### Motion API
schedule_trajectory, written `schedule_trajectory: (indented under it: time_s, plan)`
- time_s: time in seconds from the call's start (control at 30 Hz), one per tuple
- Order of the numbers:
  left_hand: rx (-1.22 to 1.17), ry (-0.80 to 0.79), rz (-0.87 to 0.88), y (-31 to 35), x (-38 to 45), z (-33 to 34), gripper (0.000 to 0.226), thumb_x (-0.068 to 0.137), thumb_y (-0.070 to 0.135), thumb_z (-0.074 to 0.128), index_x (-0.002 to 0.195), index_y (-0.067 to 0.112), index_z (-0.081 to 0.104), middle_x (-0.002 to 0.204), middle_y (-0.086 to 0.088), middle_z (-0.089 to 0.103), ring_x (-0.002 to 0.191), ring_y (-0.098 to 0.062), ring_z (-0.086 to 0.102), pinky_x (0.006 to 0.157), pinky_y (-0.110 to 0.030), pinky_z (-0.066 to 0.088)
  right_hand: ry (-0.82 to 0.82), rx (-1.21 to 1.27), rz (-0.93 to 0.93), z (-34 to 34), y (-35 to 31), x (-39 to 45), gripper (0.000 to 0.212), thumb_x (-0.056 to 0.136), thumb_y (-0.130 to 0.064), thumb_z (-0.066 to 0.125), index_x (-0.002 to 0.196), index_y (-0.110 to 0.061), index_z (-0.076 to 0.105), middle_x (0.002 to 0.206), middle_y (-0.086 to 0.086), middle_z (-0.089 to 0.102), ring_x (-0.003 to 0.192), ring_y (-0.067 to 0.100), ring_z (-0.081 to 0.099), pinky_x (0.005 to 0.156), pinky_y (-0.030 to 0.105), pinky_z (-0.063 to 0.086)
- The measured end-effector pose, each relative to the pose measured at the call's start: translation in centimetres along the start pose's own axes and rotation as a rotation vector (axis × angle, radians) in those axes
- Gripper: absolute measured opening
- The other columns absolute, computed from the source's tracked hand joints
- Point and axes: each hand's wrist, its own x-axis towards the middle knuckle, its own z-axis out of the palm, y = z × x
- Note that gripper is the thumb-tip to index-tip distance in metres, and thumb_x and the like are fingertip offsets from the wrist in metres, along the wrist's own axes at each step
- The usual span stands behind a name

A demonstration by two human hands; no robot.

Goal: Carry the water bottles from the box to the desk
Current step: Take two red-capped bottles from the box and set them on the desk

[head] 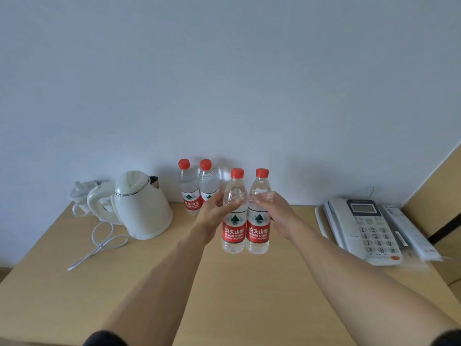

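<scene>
Already two bottles [198,187] stand at the bench's [249,295] back edge, while left hand [214,216] and right hand [279,216], fingers curled, each hold another bottle [245,231] mid-bench; box unseen

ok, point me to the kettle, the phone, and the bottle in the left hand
kettle [143,208], head view, middle of the white body.
phone [369,228], head view, on the keypad.
bottle in the left hand [234,233], head view, on the red label; left hand [215,216] grips it.
</scene>
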Motion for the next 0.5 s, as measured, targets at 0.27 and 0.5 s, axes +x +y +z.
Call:
schedule_trajectory:
  time_s: [0.27, 0.5]
  plan:
    - [0.111, -0.04, -0.004, -0.4, 2.3, -2.0, 0.04, 0.082, 0.022, 0.084, 0.119, 0.028, 0.068, 0.112, 0.008, 0.075, 0.103, -0.008, 0.07, 0.082, -0.02, 0.051, 0.111, -0.171, -0.011, -0.8, 0.6, 1.0, 0.044, 0.077, -0.029, 0.086, 0.113, -0.028, 0.06, 0.113, -0.007, 0.072, 0.105, 0.011, 0.068, 0.088, 0.032, 0.053]
    - [0.084, -0.01, -0.012, -2.1, 3.7, -2.0, 0.04, 0.08, 0.015, 0.084, 0.114, 0.029, 0.069, 0.108, 0.007, 0.076, 0.102, -0.01, 0.071, 0.096, -0.036, 0.052, 0.125, -0.141, -0.021, -0.7, 2.0, 1.8, 0.047, 0.077, -0.014, 0.086, 0.115, -0.027, 0.061, 0.114, -0.006, 0.072, 0.108, 0.009, 0.067, 0.084, 0.026, 0.051]
